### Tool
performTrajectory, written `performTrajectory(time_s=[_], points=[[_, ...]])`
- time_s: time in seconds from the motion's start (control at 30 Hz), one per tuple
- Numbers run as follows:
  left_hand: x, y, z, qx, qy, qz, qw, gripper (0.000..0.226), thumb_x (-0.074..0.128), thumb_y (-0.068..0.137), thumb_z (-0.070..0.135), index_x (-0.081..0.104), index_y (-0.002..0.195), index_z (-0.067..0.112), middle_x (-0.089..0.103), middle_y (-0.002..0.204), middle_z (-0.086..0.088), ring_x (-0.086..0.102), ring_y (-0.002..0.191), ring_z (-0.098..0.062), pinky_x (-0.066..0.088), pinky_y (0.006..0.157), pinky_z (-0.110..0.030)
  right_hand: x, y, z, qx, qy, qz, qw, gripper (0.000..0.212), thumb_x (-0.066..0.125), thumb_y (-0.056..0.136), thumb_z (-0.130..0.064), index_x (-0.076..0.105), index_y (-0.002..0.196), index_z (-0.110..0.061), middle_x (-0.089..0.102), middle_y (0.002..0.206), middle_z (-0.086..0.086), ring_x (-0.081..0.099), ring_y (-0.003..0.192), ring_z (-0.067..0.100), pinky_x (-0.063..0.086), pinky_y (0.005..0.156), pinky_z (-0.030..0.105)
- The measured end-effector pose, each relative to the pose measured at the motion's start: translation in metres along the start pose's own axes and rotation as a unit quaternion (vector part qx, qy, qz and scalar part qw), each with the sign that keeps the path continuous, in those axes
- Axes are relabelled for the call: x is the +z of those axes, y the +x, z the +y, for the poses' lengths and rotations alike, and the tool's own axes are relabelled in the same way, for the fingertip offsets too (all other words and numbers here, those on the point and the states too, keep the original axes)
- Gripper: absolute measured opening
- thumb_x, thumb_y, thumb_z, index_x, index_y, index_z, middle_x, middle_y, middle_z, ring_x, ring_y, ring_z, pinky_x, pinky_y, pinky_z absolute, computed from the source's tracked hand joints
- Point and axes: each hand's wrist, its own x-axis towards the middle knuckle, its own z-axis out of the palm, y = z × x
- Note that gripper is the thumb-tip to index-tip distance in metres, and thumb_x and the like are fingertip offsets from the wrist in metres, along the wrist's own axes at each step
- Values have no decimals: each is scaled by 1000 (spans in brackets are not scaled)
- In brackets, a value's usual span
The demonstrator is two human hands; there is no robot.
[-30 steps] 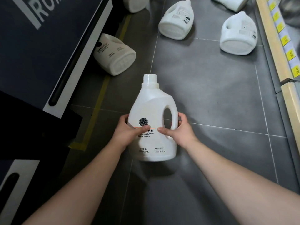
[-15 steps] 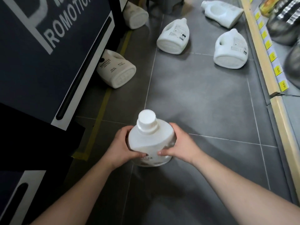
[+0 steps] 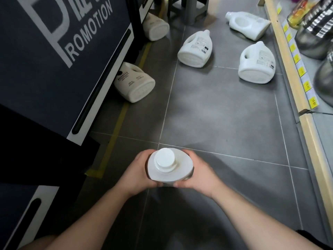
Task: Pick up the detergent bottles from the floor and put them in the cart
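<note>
I hold a white detergent bottle (image 3: pixel 169 166) upright above the floor, seen from above with its round cap towards me. My left hand (image 3: pixel 137 173) grips its left side and my right hand (image 3: pixel 199 175) grips its right side. Several more white bottles lie on the grey tiles: one by the dark stand (image 3: pixel 134 82), one further back on the left (image 3: pixel 155 27), one in the middle (image 3: pixel 195 49), one on the right (image 3: pixel 256 64) and one at the far right (image 3: pixel 247 25). No cart is in view.
A dark promotion stand (image 3: pixel 59 56) fills the left side, with a yellow floor line (image 3: pixel 115 127) along it. A shelf with a wooden edge and yellow price tags (image 3: pixel 299 69) runs down the right. A grey stool (image 3: pixel 188 8) stands at the back.
The bottle I hold tipped from lying flat to upright and rose towards the camera. My view shifted forward, showing more bottles and the stool at the back.
</note>
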Motion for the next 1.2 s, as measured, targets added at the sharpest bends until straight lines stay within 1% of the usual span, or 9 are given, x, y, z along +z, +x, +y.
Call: performTrajectory(time_s=[0.2,0.37,0.47,0.63,0.73,0.87,0.97,1.1,1.2], points=[[1,-9,4,7,34,13,999,100,103,52,41,46,134,51,54,139,21,54,130,-7,50,112,-40,-7,-8,-10,-13,-34,-4,999,99,101,52,-30,51,136,-47,67,127,-20,63,116,5,53,95,25],[-8,-21,23,19,21,35,999,97,103,49,40,49,128,55,56,135,27,54,129,-1,49,108,-30,-37,-22,-36,-39,-54,-15,998,93,97,46,-47,52,126,-59,68,120,-31,64,113,-2,57,95,29],[-32,-38,61,42,11,63,997,102,103,46,42,51,133,49,58,135,25,55,126,3,51,106,-29,-72,-39,-78,-66,-84,-17,994,94,98,50,-46,54,132,-53,69,121,-27,64,112,-2,54,93,22],[-94,-86,168,55,-21,90,994,98,102,42,49,50,125,57,58,133,26,54,121,11,46,95,-16,-146,-92,-170,-121,-82,4,989,97,101,50,-46,58,137,-49,64,129,-26,58,119,-6,46,99,16],[-135,-126,247,74,-18,104,992,93,104,45,46,49,118,65,56,128,31,49,121,17,42,92,-12,-191,-134,-231,-143,-69,16,987,101,102,50,-46,56,140,-50,60,137,-30,54,129,-8,45,111,23],[-194,-189,348,97,-31,126,987,98,105,45,41,46,113,79,57,124,40,52,119,16,43,94,-14,-254,-199,-321,-155,-48,10,987,96,103,52,-44,53,132,-62,64,127,-38,58,124,-8,49,106,25],[-239,-234,419,104,-62,143,982,102,108,39,36,53,116,75,63,125,35,60,119,9,48,97,-22,-300,-254,-388,-177,-24,37,983,94,104,51,-45,56,131,-60,66,126,-37,58,122,-12,47,103,18],[-300,-288,505,102,-130,129,978,98,108,38,17,65,119,54,74,119,23,69,110,3,56,84,-12,-346,-318,-474,-199,23,65,978,100,98,44,-63,54,134,-58,69,127,-30,61,123,-7,49,108,28],[-339,-328,563,121,-156,124,972,102,109,27,33,67,117,56,77,119,15,73,110,-5,59,83,-18,-372,-363,-532,-215,61,78,972,102,98,43,-67,54,135,-58,69,130,-25,62,126,0,50,110,34]])
